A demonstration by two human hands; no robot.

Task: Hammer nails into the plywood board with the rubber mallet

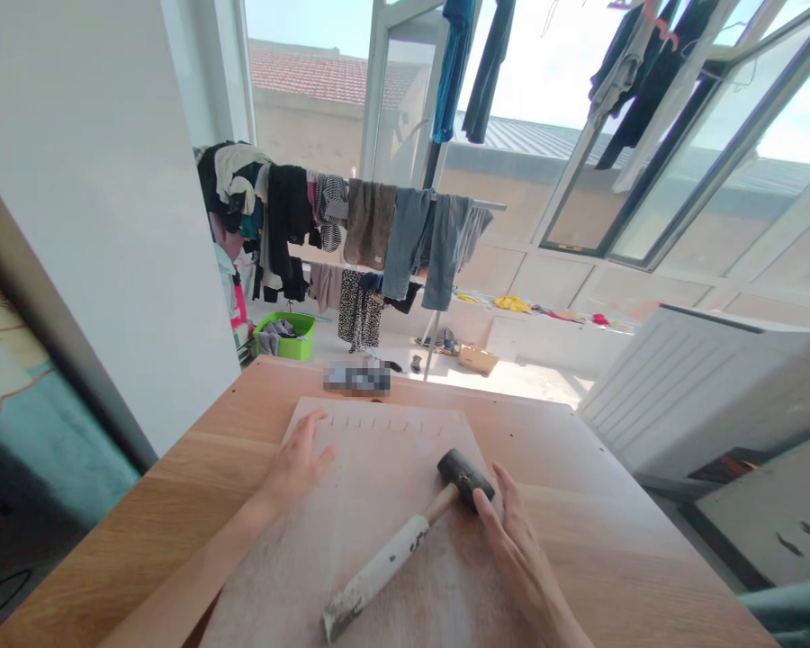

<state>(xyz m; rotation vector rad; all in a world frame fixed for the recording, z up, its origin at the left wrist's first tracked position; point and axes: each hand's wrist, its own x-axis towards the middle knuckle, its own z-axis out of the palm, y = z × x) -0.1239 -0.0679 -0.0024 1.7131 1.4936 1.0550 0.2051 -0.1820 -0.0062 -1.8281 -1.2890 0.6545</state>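
A pale wooden board (371, 486) lies flat on the brown wooden table, with a row of several thin nails (374, 422) standing along its far end. Across the board rests a rubber mallet (391, 551), its black head toward the right edge and its worn white handle toward me. My left hand (303, 461) is at the board's far left edge, fingers apart and holding nothing. Beside the mallet head, at the board's right edge, is my right hand (517, 535), fingers stretched out and thumb close to the head; I cannot tell whether they touch.
The wooden table (600, 531) reaches past the board on both sides. A blurred-out item (356, 378) lies at its far edge. Beyond stand a clothes rack with hanging trousers (409, 238), a green basket (287, 337) and a cardboard box (477, 359). A white ribbed panel (702, 387) is at right.
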